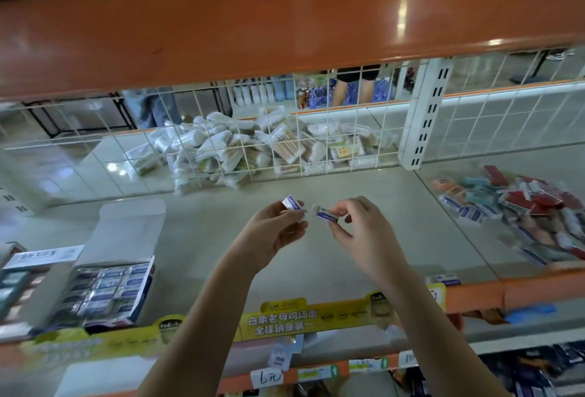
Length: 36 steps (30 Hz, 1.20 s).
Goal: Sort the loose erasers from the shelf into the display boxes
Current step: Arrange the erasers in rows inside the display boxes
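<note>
Both hands are raised above the middle of the shelf (316, 254), each one holding a small eraser. The left hand (272, 232) pinches a blue-and-white eraser (292, 202) between thumb and fingertips, and the right hand (361, 232) has its fingers curled around a second eraser (326, 215) of the same kind. The two erasers are just beside each other but they do not touch.

The display box (107, 289) stands at the near left with its lid folded up, and it is already nearly full with rows of similar blue erasers. The pile of loose erasers (512, 213) lies at the far right of the shelf, mixed in red, teal, orange and blue wrappers. One more eraser (447, 279) lies alone at the near edge, on the right.

The risk I see is a slip: both pieces are small, held only at the fingertips, and they could fall over the near edge to the lower shelves. Another risk is wrong sorting, because the pile mixes several colours. Also the box has little free space, so pushing a piece in may disturb the neat rows.
</note>
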### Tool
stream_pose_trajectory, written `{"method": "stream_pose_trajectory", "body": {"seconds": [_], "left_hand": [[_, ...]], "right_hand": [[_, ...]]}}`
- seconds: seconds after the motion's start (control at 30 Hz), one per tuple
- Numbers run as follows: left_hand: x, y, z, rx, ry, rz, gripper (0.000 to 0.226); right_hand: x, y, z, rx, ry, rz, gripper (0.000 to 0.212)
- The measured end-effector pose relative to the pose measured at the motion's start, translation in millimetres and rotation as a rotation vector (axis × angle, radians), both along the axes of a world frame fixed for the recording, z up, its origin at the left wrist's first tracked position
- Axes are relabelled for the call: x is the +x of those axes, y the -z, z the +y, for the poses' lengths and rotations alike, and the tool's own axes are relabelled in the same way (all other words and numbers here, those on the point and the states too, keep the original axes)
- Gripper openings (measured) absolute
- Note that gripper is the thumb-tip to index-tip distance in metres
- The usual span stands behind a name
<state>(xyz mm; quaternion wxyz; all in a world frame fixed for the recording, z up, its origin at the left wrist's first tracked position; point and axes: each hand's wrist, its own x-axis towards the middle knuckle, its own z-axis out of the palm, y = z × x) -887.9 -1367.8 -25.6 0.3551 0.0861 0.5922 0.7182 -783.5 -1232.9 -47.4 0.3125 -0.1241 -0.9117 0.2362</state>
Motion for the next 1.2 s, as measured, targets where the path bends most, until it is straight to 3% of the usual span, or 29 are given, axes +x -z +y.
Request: {"method": "stream_pose_trajectory", "body": {"seconds": [0.37, 0.63, 0.87, 1.2], "left_hand": [[-28, -9, -122, -0.518, -0.147, 0.664, 0.024], [-49, -26, -248, -0.884, -0.057, 0.966, 0.027], [-67, -18, -309, -1.000, 0.027, 1.094, 0.024], [-89, -4, -340, -0.954, 0.211, 1.255, 0.030]], "right_hand": [[-48, -14, -85, -0.037, -0.242, -0.037, 0.016], [-86, -27, -182, 0.011, -0.420, -0.124, 0.014], [-105, -22, -244, 0.104, -0.485, -0.301, 0.019], [-107, -13, -277, 0.305, -0.370, -0.488, 0.017]]}}
